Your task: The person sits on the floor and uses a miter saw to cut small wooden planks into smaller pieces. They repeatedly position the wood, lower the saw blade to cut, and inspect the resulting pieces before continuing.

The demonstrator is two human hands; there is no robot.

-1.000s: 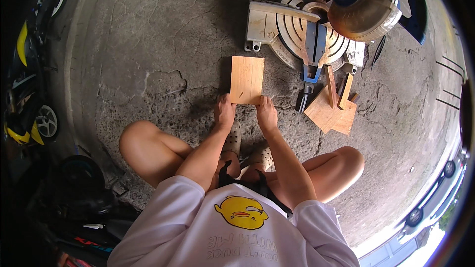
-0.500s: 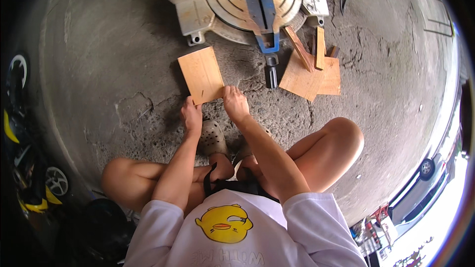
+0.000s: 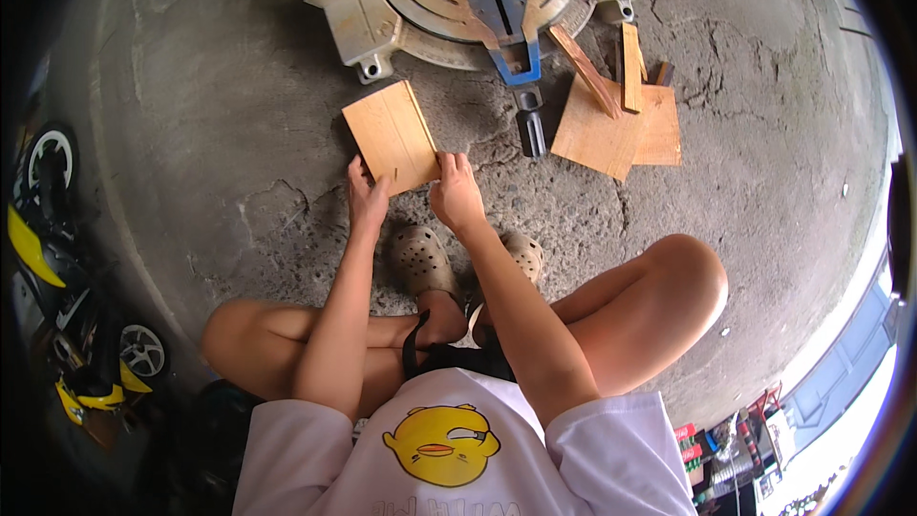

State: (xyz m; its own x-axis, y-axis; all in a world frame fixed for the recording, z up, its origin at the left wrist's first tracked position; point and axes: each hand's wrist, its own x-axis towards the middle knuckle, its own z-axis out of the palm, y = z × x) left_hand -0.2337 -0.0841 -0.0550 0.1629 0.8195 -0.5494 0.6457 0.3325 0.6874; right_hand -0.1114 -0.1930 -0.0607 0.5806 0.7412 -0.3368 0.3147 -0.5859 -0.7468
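A flat, pale wooden board [image 3: 387,134] with a small dark mark near its near edge is in front of my feet, left of centre. My right hand [image 3: 458,194] pinches its near right corner, thumb and fingers closed. At the near left corner, my left hand [image 3: 366,199] has its fingers apart: the thumb touches the corner and the other fingers extend outside the left edge. Beyond the board stands a miter saw base [image 3: 382,24] with a blue centre strip and a slotted round table. Its upper part is cut off by the picture's top.
Right of the saw's black handle [image 3: 530,124] lie overlapping wooden boards [image 3: 597,134], with narrow wood strips [image 3: 631,67] on them. My clogs [image 3: 420,258] rest on cracked concrete. A yellow and black motorbike [image 3: 72,325] stands at far left; assorted goods [image 3: 735,449] sit at lower right.
My left hand's fingers have loosened from the board's corner and spread. The right hand keeps its hold, and the board's right edge shows more. The view has shifted slightly.
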